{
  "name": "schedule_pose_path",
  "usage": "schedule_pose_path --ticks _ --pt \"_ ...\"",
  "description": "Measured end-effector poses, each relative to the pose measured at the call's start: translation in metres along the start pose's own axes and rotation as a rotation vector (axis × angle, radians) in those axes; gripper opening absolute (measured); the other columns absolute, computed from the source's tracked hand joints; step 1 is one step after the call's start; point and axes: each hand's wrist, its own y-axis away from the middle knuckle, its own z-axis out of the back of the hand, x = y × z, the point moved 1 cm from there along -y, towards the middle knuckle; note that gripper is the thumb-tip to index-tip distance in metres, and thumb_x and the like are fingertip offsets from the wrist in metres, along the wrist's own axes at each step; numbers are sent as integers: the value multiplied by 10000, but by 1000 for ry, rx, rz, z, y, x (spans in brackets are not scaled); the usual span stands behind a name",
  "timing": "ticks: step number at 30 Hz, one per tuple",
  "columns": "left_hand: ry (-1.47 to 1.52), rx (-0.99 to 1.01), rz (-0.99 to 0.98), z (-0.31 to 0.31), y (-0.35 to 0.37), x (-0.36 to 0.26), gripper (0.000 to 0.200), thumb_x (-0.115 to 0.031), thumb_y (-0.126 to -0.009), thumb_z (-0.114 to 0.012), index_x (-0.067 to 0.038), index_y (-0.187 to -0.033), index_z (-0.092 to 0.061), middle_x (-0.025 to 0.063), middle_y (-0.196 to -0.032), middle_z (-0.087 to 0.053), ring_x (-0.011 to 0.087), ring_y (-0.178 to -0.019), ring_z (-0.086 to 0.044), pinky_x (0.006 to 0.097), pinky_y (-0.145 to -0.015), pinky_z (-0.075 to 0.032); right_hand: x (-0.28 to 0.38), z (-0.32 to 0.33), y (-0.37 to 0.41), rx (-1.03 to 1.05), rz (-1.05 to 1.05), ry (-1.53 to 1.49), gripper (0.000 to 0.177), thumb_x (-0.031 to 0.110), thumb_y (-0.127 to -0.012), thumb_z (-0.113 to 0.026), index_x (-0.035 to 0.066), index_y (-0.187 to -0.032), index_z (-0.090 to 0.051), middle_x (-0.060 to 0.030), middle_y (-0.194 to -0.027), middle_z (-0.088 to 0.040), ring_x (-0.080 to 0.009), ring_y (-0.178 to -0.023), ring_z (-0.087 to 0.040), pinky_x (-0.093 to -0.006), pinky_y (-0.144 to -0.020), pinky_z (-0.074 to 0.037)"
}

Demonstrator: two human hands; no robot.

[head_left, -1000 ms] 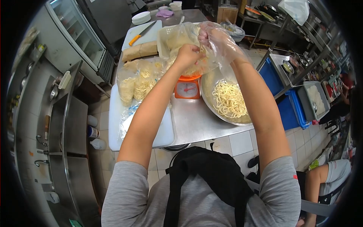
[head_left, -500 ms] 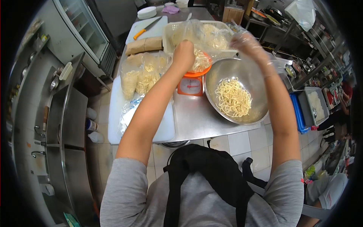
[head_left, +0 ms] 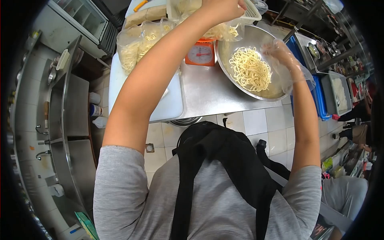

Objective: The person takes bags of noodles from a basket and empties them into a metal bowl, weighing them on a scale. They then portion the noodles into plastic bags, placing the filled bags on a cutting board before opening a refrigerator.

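Note:
My left hand (head_left: 224, 10) is at the top of the view, closed on the upper part of a clear plastic bag of noodles (head_left: 230, 32). The bag hangs tilted above the orange kitchen scale (head_left: 200, 53) and the left rim of a large steel bowl (head_left: 256, 96). A heap of pale yellow noodles (head_left: 250, 70) lies in the bowl. Over the bowl's right side is my right hand (head_left: 280, 53) in a loose clear plastic glove, beside the heap. Its fingers look slightly apart and blurred, with nothing visible in them.
More bagged noodles (head_left: 134, 50) rest on a white cutting board (head_left: 170, 106) at the left. Behind them are a brown paper package (head_left: 146, 16), an orange-handled knife (head_left: 140, 5) and a cream basket (head_left: 252, 12). A blue crate (head_left: 320, 98) stands right of the steel table (head_left: 224, 102).
My left hand has lifted the noodle bag off the scale and carried it right, toward the bowl. My right hand has come down into the bowl area. The view has tilted downward.

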Motion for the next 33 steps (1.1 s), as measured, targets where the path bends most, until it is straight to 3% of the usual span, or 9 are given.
schedule_pose_path --ticks 4,8,10,13,16,19,22,28,33 --pt "100 254 167 -19 -7 -4 186 -138 -643 -571 -115 -780 -694 189 -854 -618 341 -918 -561 407 -813 -441 30 12 -1 -36 97 -7 256 182 -749 -635 -34 -888 -633 -128 -747 -629 -179 -660 -578 -302 -631 -453" --pt "-418 -355 -112 -57 8 2 188 -157 -652 -575 -96 -797 -677 173 -688 -606 316 -656 -591 401 -620 -473 42 3 -2 20 68 0 260 202 -764 -625 -30 -880 -634 -120 -737 -621 -168 -670 -569 -291 -639 -446" --pt "-419 289 270 -59 3 9 373 -209 -712 -594 -102 -1068 -616 137 -951 -604 294 -958 -572 392 -776 -472 40 -7 -7 25 61 -29 270 216 -767 -628 -22 -895 -633 -118 -745 -623 -165 -677 -563 -295 -653 -447" --pt "-429 398 269 -53 -3 55 453 -149 -714 -585 -100 -1163 -555 85 -846 -607 197 -790 -605 306 -664 -483 36 -9 -5 66 144 42 303 248 -773 -626 -14 -926 -629 -125 -776 -631 -181 -706 -574 -309 -670 -453" --pt "-188 266 141 27 -9 124 183 -168 -704 -567 -61 -813 -667 126 -608 -587 235 -532 -550 342 -521 -450 32 -6 8 45 118 61 360 282 -794 -608 -26 -981 -611 -137 -849 -637 -199 -777 -589 -313 -712 -453" --pt "70 5 564 160 21 74 321 -102 -749 -556 26 -1040 -600 49 -663 -575 91 -514 -465 244 -472 -393 -8 -14 17 64 -88 -189 445 318 -794 -611 -31 -1065 -569 -168 -1004 -606 -226 -870 -580 -311 -778 -443" --pt "805 -199 541 232 64 99 492 82 -734 -441 105 -1223 -398 57 -838 -568 9 -454 -340 156 -372 -257 -40 -38 12 131 -50 -166 607 378 -759 -635 -26 -1182 -476 -196 -1125 -546 -263 -1011 -535 -328 -871 -404" --pt "620 -240 793 268 124 106 553 82 -746 -441 45 -1287 -336 109 -1172 -542 13 -488 -451 121 -382 -326 -18 -111 6 304 -114 625 1090 498 -587 -745 -46 -1342 -178 -253 -1249 -429 -359 -1180 -399 -365 -997 -314" --pt "198 -50 948 205 190 156 594 39 -686 -511 -15 -1271 -421 15 -786 -558 35 -525 -411 188 -458 -349 -56 -102 -18 275 0 369 748 289 -601 -731 -29 -1199 -411 -252 -1085 -523 -338 -1007 -516 -348 -862 -409"
